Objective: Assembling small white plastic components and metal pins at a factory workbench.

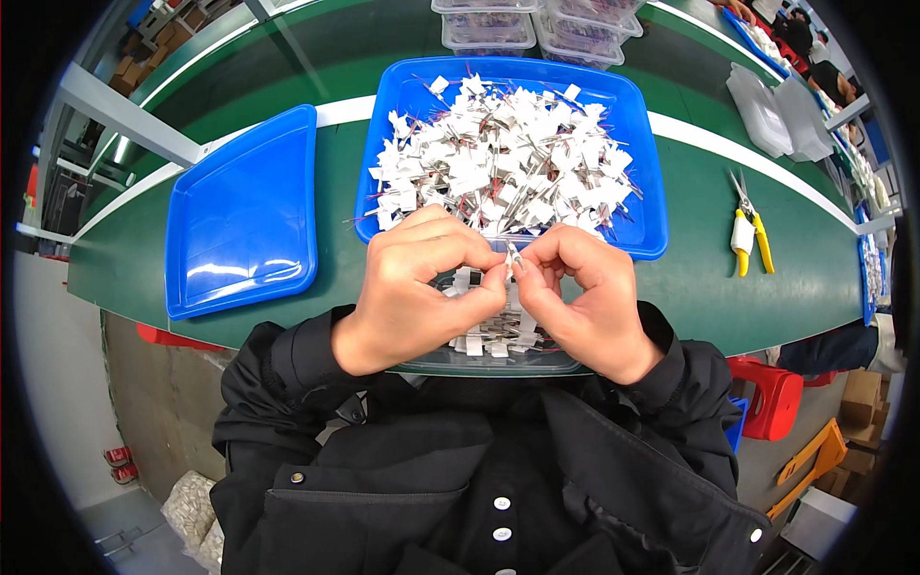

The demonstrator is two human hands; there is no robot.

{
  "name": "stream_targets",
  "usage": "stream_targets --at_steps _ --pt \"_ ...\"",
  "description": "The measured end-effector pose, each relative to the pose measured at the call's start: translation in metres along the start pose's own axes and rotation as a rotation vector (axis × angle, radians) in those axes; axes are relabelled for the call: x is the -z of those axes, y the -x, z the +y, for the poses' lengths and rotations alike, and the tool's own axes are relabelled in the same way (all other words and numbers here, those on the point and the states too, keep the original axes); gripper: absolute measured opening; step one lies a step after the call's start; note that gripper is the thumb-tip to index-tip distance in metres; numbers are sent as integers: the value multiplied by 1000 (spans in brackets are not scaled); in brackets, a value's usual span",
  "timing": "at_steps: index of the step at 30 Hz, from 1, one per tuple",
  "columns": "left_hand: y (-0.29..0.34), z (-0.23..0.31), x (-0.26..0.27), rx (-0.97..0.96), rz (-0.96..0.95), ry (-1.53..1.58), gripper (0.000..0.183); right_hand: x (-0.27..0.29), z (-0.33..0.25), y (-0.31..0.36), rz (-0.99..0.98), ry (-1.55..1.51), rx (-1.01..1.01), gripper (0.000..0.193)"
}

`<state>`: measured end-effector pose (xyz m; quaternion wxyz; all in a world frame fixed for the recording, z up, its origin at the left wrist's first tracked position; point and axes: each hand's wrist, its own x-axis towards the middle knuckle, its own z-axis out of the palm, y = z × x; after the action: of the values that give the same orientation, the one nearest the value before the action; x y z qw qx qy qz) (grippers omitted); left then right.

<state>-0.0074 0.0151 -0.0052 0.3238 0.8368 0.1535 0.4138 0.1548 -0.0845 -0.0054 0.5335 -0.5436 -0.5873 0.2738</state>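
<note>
The small part point(513, 255) looks slim, whitish and silvery; its finer detail is too small to tell. It sits between the 2 hands, above a clear bin point(460, 366) at the near edge of the green table point(704, 311). The left hand point(412, 292) has its grip closed, thumb and forefinger pinching the small part; the right hand point(596, 302) pinches it likewise. Beyond, white-tagged pieces point(503, 153) with grey stems and thin red wires fill a blue tray point(654, 216).
</note>
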Motion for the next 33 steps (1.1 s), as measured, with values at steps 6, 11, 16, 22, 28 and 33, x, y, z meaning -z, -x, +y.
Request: stream_targets --at_steps 6,11,16,22,28,33 --pt "-2 1 2 11 -21 -27 12 2 0 -2 -12 24 18 8" --pt "-5 5 3 62 -89 1 11 12 1 -2 -21 117 52 11" --pt "-4 3 11 148 -183 49 8 2 -6 -3 -33 -138 -122 9" --pt "-14 1 23 123 -365 162 8 10 -6 -6 -110 87 79 6" --pt "-13 0 26 520 -171 236 7 8 -6 -9 -75 282 170 12" --pt "-16 -1 24 462 8 124 12 3 -2 -5 -424 528 318 14"
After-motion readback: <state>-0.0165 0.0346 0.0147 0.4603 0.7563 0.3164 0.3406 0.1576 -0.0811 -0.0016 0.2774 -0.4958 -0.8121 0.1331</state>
